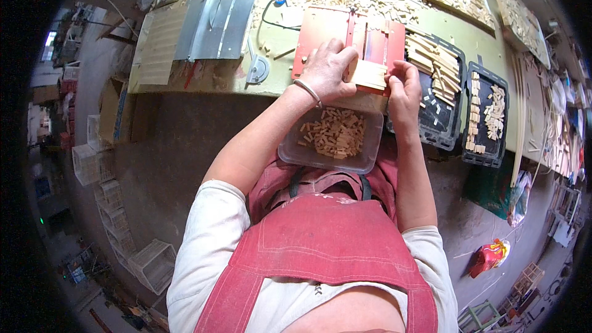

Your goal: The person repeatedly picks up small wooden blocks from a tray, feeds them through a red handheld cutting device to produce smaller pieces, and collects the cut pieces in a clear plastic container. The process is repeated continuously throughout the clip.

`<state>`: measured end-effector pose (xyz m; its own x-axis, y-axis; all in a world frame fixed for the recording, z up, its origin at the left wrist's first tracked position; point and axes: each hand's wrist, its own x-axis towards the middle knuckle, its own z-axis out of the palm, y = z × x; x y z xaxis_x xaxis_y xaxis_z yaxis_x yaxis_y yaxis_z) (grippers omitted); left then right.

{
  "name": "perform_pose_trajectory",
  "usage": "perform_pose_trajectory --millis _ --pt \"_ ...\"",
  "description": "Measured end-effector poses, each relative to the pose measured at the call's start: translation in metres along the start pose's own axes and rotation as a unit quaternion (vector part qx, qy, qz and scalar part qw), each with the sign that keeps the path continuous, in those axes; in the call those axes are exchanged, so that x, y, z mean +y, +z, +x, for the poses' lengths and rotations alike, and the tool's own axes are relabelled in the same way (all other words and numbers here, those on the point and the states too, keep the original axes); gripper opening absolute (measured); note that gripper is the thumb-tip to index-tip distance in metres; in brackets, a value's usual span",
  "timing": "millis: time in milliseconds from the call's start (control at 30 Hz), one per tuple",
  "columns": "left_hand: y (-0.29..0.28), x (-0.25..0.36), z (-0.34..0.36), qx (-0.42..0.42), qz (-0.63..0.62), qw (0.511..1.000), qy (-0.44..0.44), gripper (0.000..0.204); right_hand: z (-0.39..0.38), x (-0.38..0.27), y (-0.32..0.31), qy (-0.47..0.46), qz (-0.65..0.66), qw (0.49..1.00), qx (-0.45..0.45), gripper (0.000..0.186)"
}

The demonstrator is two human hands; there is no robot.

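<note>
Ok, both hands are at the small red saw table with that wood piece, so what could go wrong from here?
The left hand and right hand press the pale wood block on the red saw table; fingers may sit close to any blade. The clear tub of wood offcuts rests on the lap below the bench edge and could tip.

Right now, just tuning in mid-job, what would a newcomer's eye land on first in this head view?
First, both hands at the middle of the bench: the left hand presses flat on a bundle of pale wooden strips lying on a red jig, while the right hand grips the bundle's right end. Just below, on the person's lap, sits a clear plastic tub of small cut wooden blocks. To the right, black trays hold more strips and blocks.
</note>
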<state>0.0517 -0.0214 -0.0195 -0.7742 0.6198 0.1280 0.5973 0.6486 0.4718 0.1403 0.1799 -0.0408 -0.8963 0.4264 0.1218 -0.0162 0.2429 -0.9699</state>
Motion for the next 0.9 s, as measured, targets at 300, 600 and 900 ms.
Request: perform_pose_trajectory --millis 300,600,900 --pt "-0.002 0.000 0.002 -0.024 -0.003 1.000 -0.011 0.059 0.001 -0.010 -0.006 -0.050 -0.122 0.991 -0.032 0.034" --pt "-0.003 0.001 0.000 -0.004 0.001 1.000 -0.006 0.051 0.007 -0.013 -0.003 -0.088 -0.126 0.987 -0.049 0.034" --pt "-0.004 0.002 0.000 -0.013 0.003 1.000 -0.008 0.053 0.005 0.000 -0.016 -0.003 -0.046 0.999 -0.029 0.034"
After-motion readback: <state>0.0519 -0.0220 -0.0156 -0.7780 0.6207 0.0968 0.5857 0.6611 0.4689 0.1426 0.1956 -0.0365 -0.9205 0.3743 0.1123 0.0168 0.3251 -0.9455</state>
